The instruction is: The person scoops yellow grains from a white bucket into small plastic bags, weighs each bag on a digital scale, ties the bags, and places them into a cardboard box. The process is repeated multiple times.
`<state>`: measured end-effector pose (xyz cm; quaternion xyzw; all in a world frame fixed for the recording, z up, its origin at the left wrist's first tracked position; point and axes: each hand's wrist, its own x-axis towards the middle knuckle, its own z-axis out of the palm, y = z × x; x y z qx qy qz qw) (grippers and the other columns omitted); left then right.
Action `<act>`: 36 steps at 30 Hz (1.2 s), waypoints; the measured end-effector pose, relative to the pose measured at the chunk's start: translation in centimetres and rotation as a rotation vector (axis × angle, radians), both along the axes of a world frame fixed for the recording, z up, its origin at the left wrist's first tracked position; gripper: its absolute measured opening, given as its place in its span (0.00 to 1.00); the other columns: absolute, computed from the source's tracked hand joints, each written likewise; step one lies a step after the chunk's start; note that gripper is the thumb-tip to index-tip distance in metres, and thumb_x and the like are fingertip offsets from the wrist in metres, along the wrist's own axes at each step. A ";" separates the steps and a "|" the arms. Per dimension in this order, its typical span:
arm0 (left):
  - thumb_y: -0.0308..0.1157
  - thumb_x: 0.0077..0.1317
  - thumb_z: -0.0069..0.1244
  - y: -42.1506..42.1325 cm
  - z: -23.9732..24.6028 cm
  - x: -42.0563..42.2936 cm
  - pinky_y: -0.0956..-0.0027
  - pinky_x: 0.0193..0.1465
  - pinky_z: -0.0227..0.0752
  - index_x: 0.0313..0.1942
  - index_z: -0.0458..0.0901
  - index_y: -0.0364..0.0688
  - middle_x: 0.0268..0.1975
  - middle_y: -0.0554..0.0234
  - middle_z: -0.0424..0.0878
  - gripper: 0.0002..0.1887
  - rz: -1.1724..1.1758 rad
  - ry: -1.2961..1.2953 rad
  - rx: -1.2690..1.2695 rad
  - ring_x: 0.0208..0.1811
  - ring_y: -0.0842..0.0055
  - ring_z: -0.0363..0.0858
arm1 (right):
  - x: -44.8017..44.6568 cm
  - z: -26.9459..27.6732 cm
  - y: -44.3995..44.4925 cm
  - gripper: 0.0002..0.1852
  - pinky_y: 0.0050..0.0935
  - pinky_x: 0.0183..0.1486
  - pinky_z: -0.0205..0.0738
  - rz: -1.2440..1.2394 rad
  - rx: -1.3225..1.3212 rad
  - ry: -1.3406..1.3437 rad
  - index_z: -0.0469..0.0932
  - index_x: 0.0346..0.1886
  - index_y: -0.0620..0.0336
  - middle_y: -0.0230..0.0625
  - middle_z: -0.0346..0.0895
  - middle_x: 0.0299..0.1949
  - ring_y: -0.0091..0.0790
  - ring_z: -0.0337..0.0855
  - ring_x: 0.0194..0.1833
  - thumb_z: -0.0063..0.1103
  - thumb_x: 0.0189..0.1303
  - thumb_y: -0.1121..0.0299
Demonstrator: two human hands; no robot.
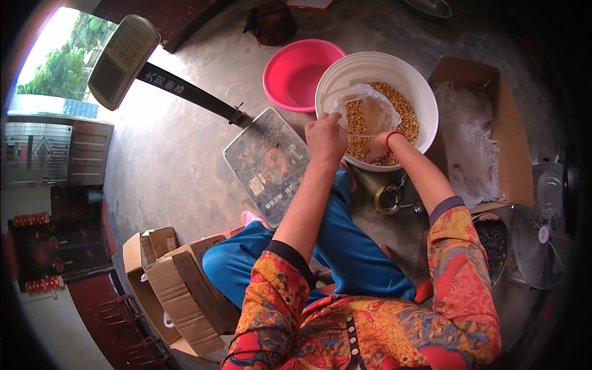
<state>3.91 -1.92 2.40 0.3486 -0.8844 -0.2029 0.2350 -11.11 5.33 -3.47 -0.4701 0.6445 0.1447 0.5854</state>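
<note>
A white plastic bucket [428,118] stands on the floor before me, with a layer of yellow-brown kernels [407,108], apparently dried corn, inside. My left hand [327,136] is at the near-left part of its rim and grips the edge of a clear plastic bag [377,108]. The bag's mouth gapes over the kernels. Inside the bucket, low at the near side, my right hand [378,147] reaches down into the kernels beside the bag. Its fingertips are partly buried, so I cannot tell whether they are closed around any. A red band circles that wrist.
A platform scale [268,166] with a display on a post [125,62] stands left of the bucket. Behind is a pink basin [300,74]. Right are a carton [513,152] of plastic bags, a tape roll [386,200], a bowl of dark round things [490,245] and a fan [541,231]. Cartons [185,296] lie left.
</note>
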 end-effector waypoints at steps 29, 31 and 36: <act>0.24 0.38 0.47 -0.6 -3.6 0.4 0.63 0.41 0.62 0.29 0.80 0.45 0.28 0.59 0.77 0.14 0.027 0.139 -0.109 0.31 0.64 0.76 | 1.8 0.6 -1.5 0.56 0.36 0.68 0.20 -0.116 -0.939 0.588 0.40 0.67 0.50 0.40 0.34 0.68 0.44 0.30 0.68 0.61 0.36 0.43; 0.25 0.39 0.47 0.0 -3.0 -0.2 0.62 0.44 0.62 0.29 0.80 0.46 0.29 0.60 0.76 0.13 -0.014 0.097 -0.075 0.34 0.64 0.76 | 3.0 7.7 -1.2 0.47 0.38 0.65 0.44 -0.134 -1.158 0.556 0.50 0.64 0.53 0.44 0.51 0.63 0.43 0.48 0.64 0.63 0.41 0.50; 0.22 0.42 0.46 0.3 -1.7 0.5 0.62 0.45 0.61 0.30 0.79 0.44 0.30 0.58 0.77 0.13 0.004 0.089 0.010 0.35 0.64 0.76 | 3.1 5.6 -2.2 0.42 0.37 0.60 0.49 -0.046 -1.083 0.538 0.54 0.61 0.54 0.43 0.55 0.58 0.41 0.53 0.60 0.62 0.43 0.52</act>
